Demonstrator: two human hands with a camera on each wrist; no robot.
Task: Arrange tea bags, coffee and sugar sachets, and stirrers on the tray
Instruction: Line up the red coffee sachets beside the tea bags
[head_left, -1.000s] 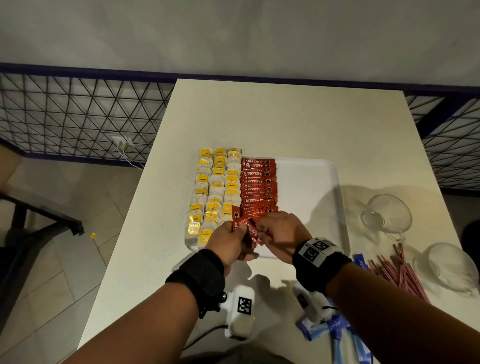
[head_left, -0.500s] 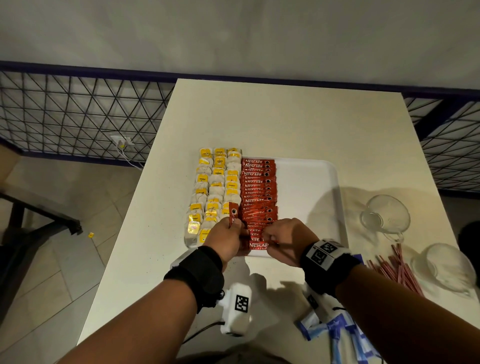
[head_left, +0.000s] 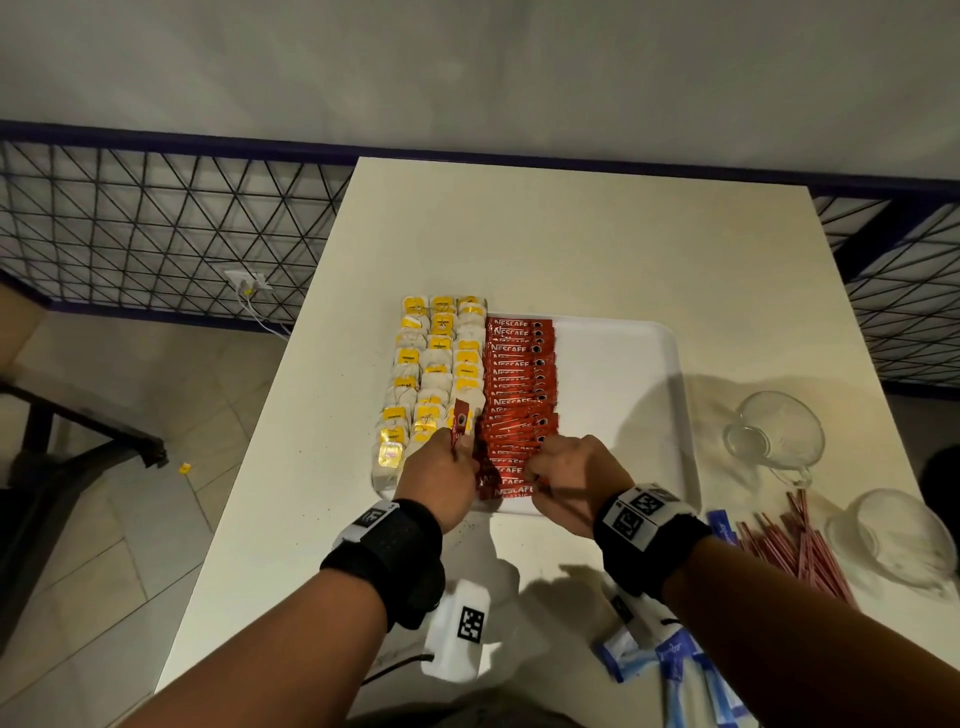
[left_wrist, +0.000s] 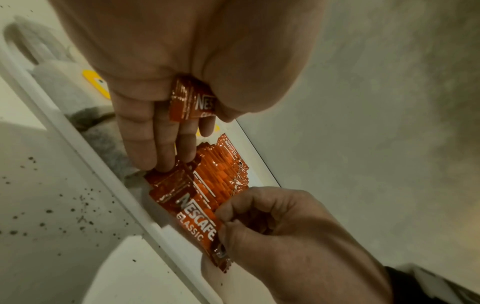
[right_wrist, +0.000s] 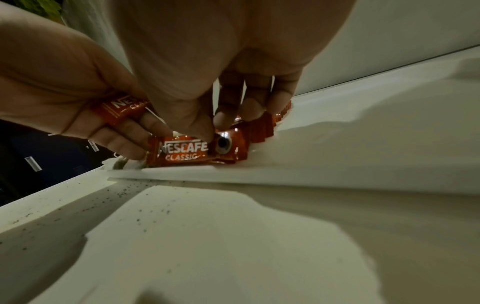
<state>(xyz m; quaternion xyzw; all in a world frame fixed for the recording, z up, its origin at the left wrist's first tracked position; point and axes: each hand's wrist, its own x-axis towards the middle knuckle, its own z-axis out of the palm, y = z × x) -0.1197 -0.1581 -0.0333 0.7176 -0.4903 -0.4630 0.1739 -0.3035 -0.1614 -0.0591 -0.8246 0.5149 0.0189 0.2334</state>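
A white tray (head_left: 618, 395) holds three columns of yellow-tagged tea bags (head_left: 436, 374) and one overlapping row of red coffee sachets (head_left: 519, 395). My left hand (head_left: 441, 478) grips a spare coffee sachet (left_wrist: 193, 102) between thumb and palm, and the sachet sticks up past the knuckles (head_left: 461, 423). Its fingertips (left_wrist: 161, 162) touch the left end of the row. My right hand (head_left: 571, 478) pinches the right end of the front sachet (right_wrist: 182, 151), which lies flat against the tray's near rim (right_wrist: 233, 176). The same sachet (left_wrist: 197, 211) shows in the left wrist view.
Red stirrers (head_left: 795, 545) lie loose on the table at the right, near two glass cups (head_left: 779, 436) (head_left: 898, 535). Blue sugar sachets (head_left: 680, 670) lie near the front edge under my right forearm. The tray's right half is bare. Dark specks dot the table before the tray.
The hands came down from above the row to the tray's near rim. The right hand's sachet now lies flat at the front of the row.
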